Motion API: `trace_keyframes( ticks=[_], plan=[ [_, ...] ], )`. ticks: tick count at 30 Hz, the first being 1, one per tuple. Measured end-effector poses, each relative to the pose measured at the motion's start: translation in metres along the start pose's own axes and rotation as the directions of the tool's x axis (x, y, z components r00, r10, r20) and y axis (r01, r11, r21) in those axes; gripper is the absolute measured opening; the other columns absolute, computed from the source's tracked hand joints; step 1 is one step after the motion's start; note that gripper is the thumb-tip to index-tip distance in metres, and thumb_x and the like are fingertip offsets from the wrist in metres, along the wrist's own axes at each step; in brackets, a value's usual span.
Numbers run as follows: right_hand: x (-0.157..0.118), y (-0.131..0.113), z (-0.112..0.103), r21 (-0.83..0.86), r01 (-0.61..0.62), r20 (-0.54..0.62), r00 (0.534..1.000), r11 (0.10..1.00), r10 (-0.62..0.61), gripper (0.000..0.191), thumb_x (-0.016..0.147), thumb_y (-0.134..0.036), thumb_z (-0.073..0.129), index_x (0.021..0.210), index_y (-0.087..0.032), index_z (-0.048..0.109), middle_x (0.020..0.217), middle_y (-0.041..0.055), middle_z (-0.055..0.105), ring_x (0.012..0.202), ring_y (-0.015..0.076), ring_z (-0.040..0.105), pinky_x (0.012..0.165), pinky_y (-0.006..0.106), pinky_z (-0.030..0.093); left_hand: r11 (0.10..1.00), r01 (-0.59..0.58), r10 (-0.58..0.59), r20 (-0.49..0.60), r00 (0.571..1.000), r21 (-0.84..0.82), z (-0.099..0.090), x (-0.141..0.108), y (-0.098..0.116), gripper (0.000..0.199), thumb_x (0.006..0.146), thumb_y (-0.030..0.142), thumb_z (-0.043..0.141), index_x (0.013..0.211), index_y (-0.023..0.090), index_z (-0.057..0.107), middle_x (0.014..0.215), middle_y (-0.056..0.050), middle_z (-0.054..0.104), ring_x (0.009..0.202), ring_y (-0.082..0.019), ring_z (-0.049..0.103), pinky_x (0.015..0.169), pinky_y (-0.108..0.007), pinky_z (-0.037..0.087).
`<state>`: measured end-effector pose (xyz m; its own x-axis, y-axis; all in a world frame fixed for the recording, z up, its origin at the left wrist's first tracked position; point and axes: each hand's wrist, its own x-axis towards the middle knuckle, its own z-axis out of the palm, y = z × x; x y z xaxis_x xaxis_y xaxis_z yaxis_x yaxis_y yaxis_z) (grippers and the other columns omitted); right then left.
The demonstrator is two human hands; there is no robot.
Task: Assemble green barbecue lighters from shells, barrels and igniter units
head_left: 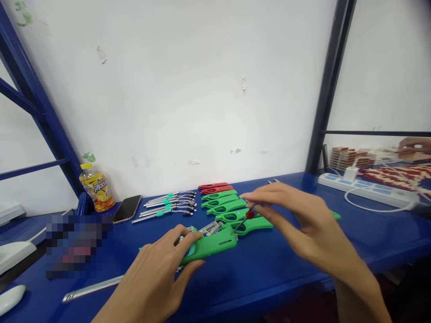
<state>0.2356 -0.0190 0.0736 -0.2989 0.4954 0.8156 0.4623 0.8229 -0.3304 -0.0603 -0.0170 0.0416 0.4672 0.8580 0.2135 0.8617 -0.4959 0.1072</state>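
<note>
In the head view my left hand [161, 264] grips a green long-nosed lighter [218, 243], its metal tube [92, 288] pointing to the lower left. My right hand [299, 229] pinches a small screwdriver [249, 214] with a red part near the shaft. The screwdriver's tip meets the upper edge of the green casing near its right end; my fingers cover most of the handle. Behind lie several green lighter handle shells [225, 206] and a few red shells [215, 187]. Small clear and metal parts [212, 228] lie just behind the held lighter.
Several metal tubes with wires [168, 204] lie left of the shells. Farther left are a phone [128, 209] and a yellow-capped bottle [97, 186]. At right, a white power strip [367, 188] with cables lies on the blue table [269, 278]. Another person's hand [415, 144] shows far right.
</note>
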Motion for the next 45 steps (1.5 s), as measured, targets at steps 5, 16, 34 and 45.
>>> trace_keyframes(
  ticks=[5, 16, 34, 45],
  plan=[
    [0.004, -0.001, 0.009, 0.029, 0.066, -0.084, 0.994, 0.997, -0.063, 0.022, 0.100, -0.018, 0.073, 0.118, -0.030, 0.075, 0.103, 0.0002, 0.075, 0.093, 0.0159, 0.073, 0.080, 0.027, 0.061, 1.000, -0.005, 0.005, -0.001, 1.000, 0.023, 0.000, 0.000, 0.000, 0.043, 0.107, 0.034, 0.045, 0.148, 0.041, 0.052, 0.138, -0.008, 0.062, 0.105, -0.029, 0.073, 0.091, -0.049, 0.060],
    [0.005, -0.002, 0.016, 0.085, 0.119, -0.160, 0.982, 0.989, -0.104, 0.023, 0.101, -0.016, 0.071, 0.117, -0.031, 0.077, 0.101, -0.0004, 0.076, 0.087, 0.0149, 0.074, 0.077, 0.026, 0.062, 0.998, -0.022, 0.022, -0.005, 1.000, 0.067, 0.001, 0.002, 0.001, 0.044, 0.107, 0.034, 0.044, 0.151, 0.042, 0.050, 0.140, -0.008, 0.063, 0.107, -0.030, 0.074, 0.088, -0.049, 0.061],
    [0.006, 0.000, 0.015, 0.109, 0.099, -0.082, 0.992, 0.989, -0.091, 0.039, 0.104, -0.004, 0.057, 0.130, -0.029, 0.070, 0.117, -0.0003, 0.076, 0.101, 0.0122, 0.072, 0.086, 0.023, 0.060, 0.984, -0.021, 0.027, -0.028, 0.999, 0.176, -0.001, 0.003, 0.003, 0.044, 0.106, 0.032, 0.046, 0.149, 0.039, 0.054, 0.138, -0.008, 0.066, 0.097, -0.029, 0.077, 0.080, -0.047, 0.065],
    [0.005, 0.001, 0.017, 0.113, 0.107, -0.073, 0.992, 0.988, -0.099, 0.036, 0.103, -0.005, 0.061, 0.130, -0.028, 0.072, 0.118, 0.0002, 0.077, 0.105, 0.0129, 0.073, 0.090, 0.022, 0.060, 0.986, -0.016, 0.023, -0.043, 0.999, 0.164, 0.001, 0.001, 0.001, 0.044, 0.107, 0.033, 0.045, 0.149, 0.040, 0.052, 0.138, -0.007, 0.065, 0.096, -0.030, 0.077, 0.079, -0.050, 0.064]
  ],
)
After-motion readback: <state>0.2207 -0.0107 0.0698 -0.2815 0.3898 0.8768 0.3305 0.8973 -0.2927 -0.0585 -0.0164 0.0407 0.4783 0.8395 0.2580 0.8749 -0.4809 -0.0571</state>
